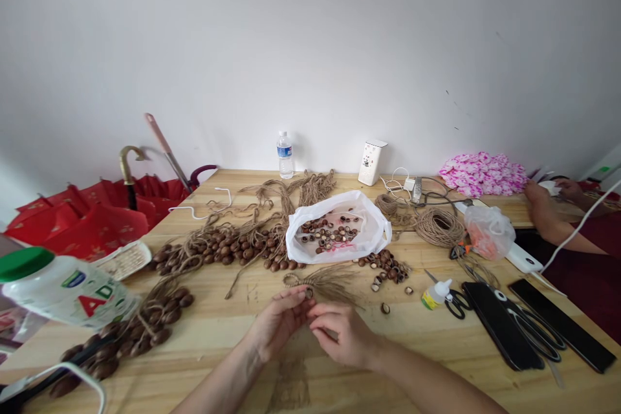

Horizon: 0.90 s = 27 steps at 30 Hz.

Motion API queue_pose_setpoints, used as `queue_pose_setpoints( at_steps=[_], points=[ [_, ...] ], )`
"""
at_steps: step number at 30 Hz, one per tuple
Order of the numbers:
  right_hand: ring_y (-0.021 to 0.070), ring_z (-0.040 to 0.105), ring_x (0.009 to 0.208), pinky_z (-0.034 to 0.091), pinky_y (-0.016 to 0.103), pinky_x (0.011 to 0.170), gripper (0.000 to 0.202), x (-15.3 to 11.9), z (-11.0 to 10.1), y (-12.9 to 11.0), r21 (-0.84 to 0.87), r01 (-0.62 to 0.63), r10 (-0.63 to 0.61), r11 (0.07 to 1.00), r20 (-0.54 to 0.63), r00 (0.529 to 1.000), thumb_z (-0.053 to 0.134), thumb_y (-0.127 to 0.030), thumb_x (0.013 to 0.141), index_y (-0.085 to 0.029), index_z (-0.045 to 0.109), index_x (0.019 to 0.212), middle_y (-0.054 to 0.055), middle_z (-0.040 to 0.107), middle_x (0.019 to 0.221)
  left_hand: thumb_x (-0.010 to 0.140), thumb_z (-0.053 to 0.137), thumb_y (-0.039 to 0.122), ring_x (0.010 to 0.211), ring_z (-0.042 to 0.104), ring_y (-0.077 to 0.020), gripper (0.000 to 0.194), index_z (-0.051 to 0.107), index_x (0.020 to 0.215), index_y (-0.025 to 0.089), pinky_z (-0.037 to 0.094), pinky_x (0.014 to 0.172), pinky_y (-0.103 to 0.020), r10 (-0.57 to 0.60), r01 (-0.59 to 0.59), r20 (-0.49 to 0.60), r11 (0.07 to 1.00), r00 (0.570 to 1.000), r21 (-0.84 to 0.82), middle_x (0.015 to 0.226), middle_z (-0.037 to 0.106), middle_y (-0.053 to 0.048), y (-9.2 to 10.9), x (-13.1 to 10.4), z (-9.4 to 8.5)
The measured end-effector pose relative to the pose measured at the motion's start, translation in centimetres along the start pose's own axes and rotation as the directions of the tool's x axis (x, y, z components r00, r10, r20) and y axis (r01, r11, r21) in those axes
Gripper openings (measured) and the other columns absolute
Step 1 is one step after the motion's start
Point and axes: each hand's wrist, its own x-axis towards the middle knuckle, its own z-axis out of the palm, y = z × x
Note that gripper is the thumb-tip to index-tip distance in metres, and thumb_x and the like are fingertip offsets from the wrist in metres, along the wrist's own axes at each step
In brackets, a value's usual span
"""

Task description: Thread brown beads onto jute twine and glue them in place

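My left hand (279, 323) is closed, with a small brown nut shell (309, 293) pinched between its thumb and fingertips. Close beside it on the right, my right hand (342, 334) has its fingers curled together; whatever they pinch, if anything, is too small to make out. Just beyond both hands lies a bundle of cut twine (334, 281) with a braided loop at its left end. Halved shells (388, 268) are scattered past my right hand. A white plastic bag (313, 213), opened wide, holds many more shell pieces.
Strung brown nuts (228, 249) spread across the left. A white jar (82, 291) stands front left. On the right are a glue bottle (436, 295), scissors (531, 330), a phone (502, 323) and twine coils (439, 228). A water bottle (285, 156) stands behind; another person's arm (553, 220) reaches in from the right.
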Motion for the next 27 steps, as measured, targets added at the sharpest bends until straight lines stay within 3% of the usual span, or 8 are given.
queue_pose_setpoints(
  at_steps=[4, 9, 15, 21, 27],
  points=[
    [0.0166, 0.061, 0.078, 0.05, 0.026, 0.074, 0.016, -0.1, 0.0, -0.2, -0.068, 0.091, -0.091, 0.993, 0.007, 0.996, 0.049, -0.012, 0.079, -0.016, 0.065, 0.082, 0.008, 0.067, 0.088, 0.074, 0.058, 0.002, 0.073, 0.067, -0.0185, 0.015, 0.068, 0.08, 0.011, 0.052, 0.074, -0.031, 0.018, -0.017, 0.025, 0.999, 1.0, -0.041, 0.072, 0.071, -0.008, 0.0, -0.1, 0.1],
    [0.0179, 0.06, 0.079, 0.05, 0.029, 0.074, 0.018, -0.2, 0.0, -0.6, -0.152, 0.224, -0.212, 0.963, 0.089, 0.973, 0.049, -0.011, 0.078, -0.018, 0.062, 0.089, 0.008, 0.064, 0.1, 0.075, 0.055, 0.001, 0.074, 0.068, -0.0182, 0.016, 0.067, 0.079, 0.01, 0.052, 0.078, -0.031, 0.071, -0.071, -0.008, 0.995, 0.997, -0.075, 0.072, 0.07, -0.008, 0.2, 0.1, 0.0],
    [0.0193, 0.057, 0.086, 0.048, 0.03, 0.075, 0.038, -0.1, -0.5, 0.9, -0.157, -0.028, 0.024, 0.987, -0.028, 0.999, 0.045, -0.003, 0.069, -0.016, 0.051, 0.104, 0.01, 0.058, 0.1, 0.076, 0.054, 0.001, 0.072, 0.067, -0.018, 0.016, 0.067, 0.078, 0.011, 0.054, 0.077, -0.033, 0.095, -0.097, -0.036, 0.991, 0.995, -0.087, 0.072, 0.07, -0.008, 0.6, 0.2, -0.1],
    [0.0195, 0.055, 0.078, 0.045, 0.03, 0.069, 0.028, 0.2, -1.3, 2.6, -0.312, -0.178, 0.139, 0.933, -0.143, 0.98, 0.044, 0.0, 0.069, -0.017, 0.055, 0.088, 0.007, 0.059, 0.084, 0.076, 0.054, 0.0, 0.07, 0.067, -0.0174, 0.016, 0.066, 0.076, 0.01, 0.054, 0.076, -0.032, 0.087, -0.096, -0.085, 0.99, 0.993, -0.103, 0.071, 0.07, -0.007, 0.6, 0.4, -0.2],
    [0.0171, 0.059, 0.077, 0.048, 0.027, 0.07, 0.02, 0.2, -0.4, 1.5, -0.215, -0.027, 0.006, 0.976, -0.099, 0.995, 0.052, -0.012, 0.082, -0.018, 0.06, 0.1, 0.007, 0.062, 0.087, 0.075, 0.056, 0.001, 0.073, 0.067, -0.018, 0.015, 0.067, 0.079, 0.01, 0.053, 0.076, -0.031, 0.074, -0.076, -0.027, 0.994, 0.997, -0.083, 0.072, 0.071, -0.008, 0.2, 0.4, -0.2]
  ],
)
